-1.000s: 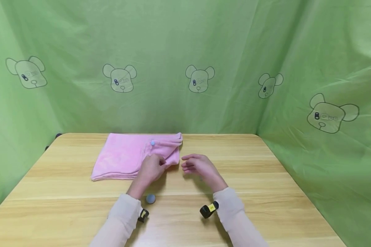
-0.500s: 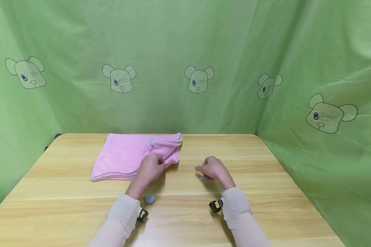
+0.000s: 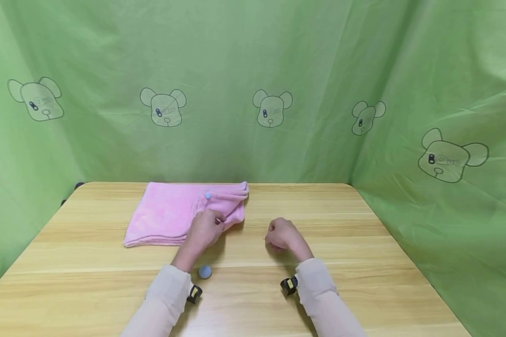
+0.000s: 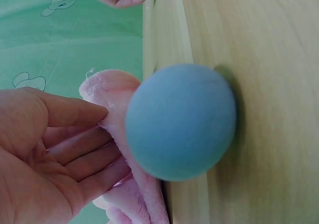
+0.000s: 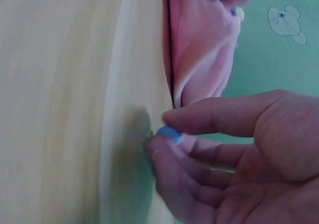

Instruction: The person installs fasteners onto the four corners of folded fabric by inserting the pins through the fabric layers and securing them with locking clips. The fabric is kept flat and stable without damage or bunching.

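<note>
My left hand pinches the near edge of a folded pink fleece cloth between thumb and fingers. In the left wrist view its thumb presses on the fuzzy rim of the cloth. A small round blue piece sits on the cloth beyond that hand. My right hand is low over the table, right of the cloth. The right wrist view shows it pinching another small blue piece between thumb and fingertips, partly hidden by them. A blue ball lies on the wood beside my left wrist.
The wooden table reaches back to a green curtain with printed bear heads, which also encloses both sides. Black wrist cameras hang under both sleeves, the left one close to the blue ball.
My right hand has moved away from the cloth, down to a small blue piece on the table, and its fingers have closed round it. The left hand keeps its grip on the cloth.
</note>
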`<state>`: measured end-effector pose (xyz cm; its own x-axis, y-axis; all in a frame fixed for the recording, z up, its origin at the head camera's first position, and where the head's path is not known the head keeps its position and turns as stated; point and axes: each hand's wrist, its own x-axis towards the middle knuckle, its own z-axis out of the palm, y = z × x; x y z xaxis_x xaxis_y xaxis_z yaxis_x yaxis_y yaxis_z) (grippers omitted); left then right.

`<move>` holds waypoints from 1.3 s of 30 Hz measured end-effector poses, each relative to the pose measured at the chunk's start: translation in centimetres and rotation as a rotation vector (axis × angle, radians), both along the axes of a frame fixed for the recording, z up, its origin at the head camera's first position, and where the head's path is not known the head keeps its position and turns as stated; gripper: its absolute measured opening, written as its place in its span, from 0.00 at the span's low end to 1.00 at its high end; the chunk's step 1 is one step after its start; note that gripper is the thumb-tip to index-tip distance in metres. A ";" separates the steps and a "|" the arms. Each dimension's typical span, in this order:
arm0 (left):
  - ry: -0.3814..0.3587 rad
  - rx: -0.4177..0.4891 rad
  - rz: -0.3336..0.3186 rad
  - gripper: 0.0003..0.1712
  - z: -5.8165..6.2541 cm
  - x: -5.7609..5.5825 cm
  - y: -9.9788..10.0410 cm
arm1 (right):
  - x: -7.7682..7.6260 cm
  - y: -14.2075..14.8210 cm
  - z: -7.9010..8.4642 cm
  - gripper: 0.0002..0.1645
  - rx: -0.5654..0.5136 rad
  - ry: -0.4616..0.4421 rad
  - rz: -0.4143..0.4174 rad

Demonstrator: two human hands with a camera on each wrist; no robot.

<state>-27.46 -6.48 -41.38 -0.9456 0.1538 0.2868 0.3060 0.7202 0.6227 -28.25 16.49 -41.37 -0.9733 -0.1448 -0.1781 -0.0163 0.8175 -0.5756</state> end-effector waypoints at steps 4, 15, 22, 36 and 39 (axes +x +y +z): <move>0.002 0.004 -0.010 0.05 -0.1 -0.1 0.0 | 0.0 -1.1 -0.2 0.04 -0.177 0.024 0.043; -0.018 -0.009 -0.012 0.03 -0.1 -0.1 -0.1 | 0.4 -4.4 -1.6 0.10 -0.707 -0.111 0.083; -0.056 -0.024 -0.026 0.05 0.0 -0.1 0.0 | 0.6 -5.5 -2.4 0.13 -0.813 -0.169 0.048; -0.047 -0.023 -0.041 0.03 -0.2 -0.2 0.1 | 0.7 -5.5 -3.0 0.15 -0.904 -0.174 0.013; -0.040 -0.025 -0.044 0.02 -0.2 -0.3 0.2 | 0.7 -5.3 -3.0 0.15 -0.914 -0.182 0.013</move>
<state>-27.72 -6.29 -41.62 -0.9485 0.2020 0.2441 0.3126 0.7220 0.6172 -27.57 11.16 -44.39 -0.9389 -0.3148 -0.1392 0.1313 0.0462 -0.9903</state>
